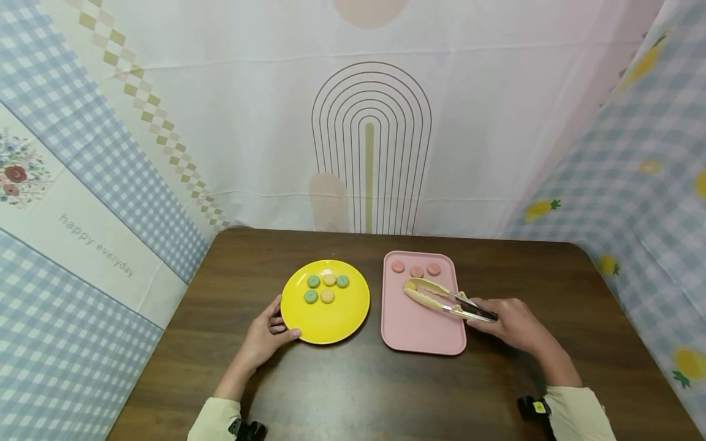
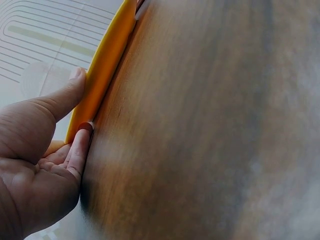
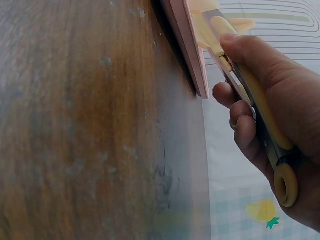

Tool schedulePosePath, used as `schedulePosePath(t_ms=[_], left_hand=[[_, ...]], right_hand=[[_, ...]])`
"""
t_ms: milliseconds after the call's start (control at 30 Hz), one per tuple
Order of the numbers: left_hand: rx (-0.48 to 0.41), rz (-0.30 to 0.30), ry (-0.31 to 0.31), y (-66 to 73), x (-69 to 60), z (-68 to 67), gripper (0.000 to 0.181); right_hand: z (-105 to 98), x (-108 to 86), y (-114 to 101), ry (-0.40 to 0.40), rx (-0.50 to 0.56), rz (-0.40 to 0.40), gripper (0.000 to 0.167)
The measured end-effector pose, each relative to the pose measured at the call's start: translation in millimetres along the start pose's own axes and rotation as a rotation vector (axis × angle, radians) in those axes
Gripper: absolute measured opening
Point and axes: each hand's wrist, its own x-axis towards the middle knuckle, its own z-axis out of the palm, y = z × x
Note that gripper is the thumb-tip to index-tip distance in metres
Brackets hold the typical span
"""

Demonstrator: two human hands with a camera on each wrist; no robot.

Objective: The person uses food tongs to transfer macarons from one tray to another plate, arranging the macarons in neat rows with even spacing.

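Observation:
My left hand grips the left rim of a yellow plate, thumb over the edge and fingers at its side and beneath. On the plate lie three green cookie-like discs and two pale yellow ones. With my right hand I hold cream-tipped metal tongs over a pink tray. A yellow disc sits at the tips of the tongs; whether they squeeze it I cannot tell. Three pink discs lie along the tray's far end.
Plate and tray stand side by side on a dark wooden table, a narrow gap between them. Behind it hangs a white patterned cloth. Checked cloths flank the left and right sides.

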Motion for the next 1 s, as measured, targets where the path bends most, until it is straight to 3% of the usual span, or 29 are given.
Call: schedulePosePath(t_ms=[300, 700, 1000], left_hand=[[0.014, 0.029, -0.011, -0.2, -1.3, 0.5, 0.097], [0.018, 0.018, -0.013, 0.8, -2.0, 0.4, 0.098], [0.013, 0.020, -0.009, 3.9, -1.5, -0.5, 0.096]], right_hand=[[3.1, -2.2, 0.7, 0.014, -0.006, -0.012, 0.058], [2.3, -3.7, 1.6, 0.031, -0.020, -0.006, 0.057], [0.2, 1.2, -4.3, 0.113, -0.020, -0.065, 0.053]])
